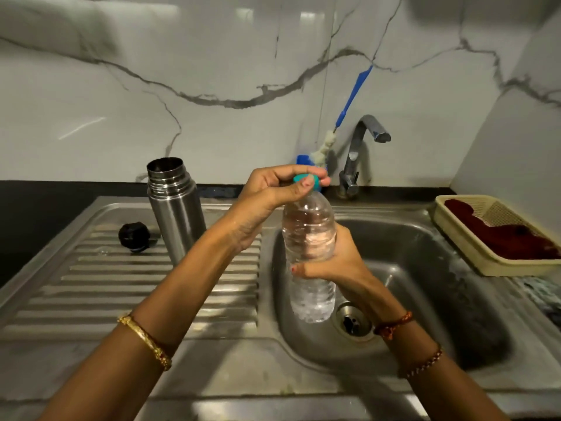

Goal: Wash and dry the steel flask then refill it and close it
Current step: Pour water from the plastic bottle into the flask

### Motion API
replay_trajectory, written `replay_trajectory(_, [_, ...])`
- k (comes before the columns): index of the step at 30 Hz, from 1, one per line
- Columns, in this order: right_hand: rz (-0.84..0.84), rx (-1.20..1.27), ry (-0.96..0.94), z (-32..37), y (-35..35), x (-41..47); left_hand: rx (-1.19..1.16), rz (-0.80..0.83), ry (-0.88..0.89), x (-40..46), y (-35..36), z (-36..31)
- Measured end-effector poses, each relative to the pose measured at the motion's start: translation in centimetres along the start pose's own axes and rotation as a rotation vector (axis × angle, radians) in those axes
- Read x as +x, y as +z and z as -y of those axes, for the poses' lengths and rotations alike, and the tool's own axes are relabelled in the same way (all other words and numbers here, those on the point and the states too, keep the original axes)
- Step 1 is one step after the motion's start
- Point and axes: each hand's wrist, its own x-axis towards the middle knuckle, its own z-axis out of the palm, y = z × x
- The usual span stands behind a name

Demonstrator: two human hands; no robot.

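Left hand (267, 192) pinches cap (306, 179) — uncapping.

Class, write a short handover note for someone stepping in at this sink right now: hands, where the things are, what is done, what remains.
Left hand: grip pinches the teal screw cap of the clear plastic water bottle.
Right hand: holds the bottle's body above the steel sink basin.
Open steel flask stands upright on the ribbed drainboard; its black lid lies beside it.
Done: flask looks washed.
Left: uncap bottle, fill flask, screw lid on.
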Motion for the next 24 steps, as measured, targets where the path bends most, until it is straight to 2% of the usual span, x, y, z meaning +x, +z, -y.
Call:
replay_trajectory(3, [0.290, 0.196, 0.044, 0.2, -0.1, 0.1, -0.156, 0.237, 0.023, 0.0, -1.3, -1.4])
replay_trajectory(5, [0.509, 0.344, 0.059, 0.2, 0.5, 0.3, -0.164, 0.332, 0.047, -0.1, -1.3, -2.1])
replay_trajectory(7, [0.609, 0.409, 0.066, 0.0, 1.0, 0.6, -0.173, 0.384, 0.030, -0.2, -1.3, -2.3])
replay_trajectory(9, [0.596, 0.405, 0.083, -0.3, 1.3, 0.7, -0.189, 0.393, 0.021, -0.4, -1.5, -2.1])
replay_trajectory(10, [0.538, 0.379, 0.097, -0.4, 1.4, 0.7, -0.185, 0.363, 0.026, -0.5, -1.7, -1.7])
replay_trajectory(14, [0.147, 0.086, 0.121, -0.8, 1.9, 0.6, -0.075, -0.014, -0.003, -0.9, -2.3, -0.4])
replay_trajectory(16, [0.036, -0.004, 0.108, -0.8, 2.2, 0.5, -0.008, -0.112, 0.003, -1.2, -2.3, -0.1])
replay_trajectory(17, [0.007, -0.015, 0.097, -0.6, 2.3, 0.4, 0.012, -0.107, 0.020, -1.4, -2.2, -0.2])
replay_trajectory(19, [0.013, 0.020, 0.062, -0.2, 2.3, 0.1, 0.025, 0.018, 0.051, -1.6, -2.2, -1.0])
replay_trajectory(22, [0.176, 0.128, 0.023, 0.9, 2.3, -0.3, -0.070, 0.236, 0.057, -1.6, -2.3, -2.4])
replay_trajectory(24, [0.228, 0.126, 0.033, 1.2, 2.5, -0.4, -0.114, 0.275, 0.072, -1.5, -2.4, -3.0])
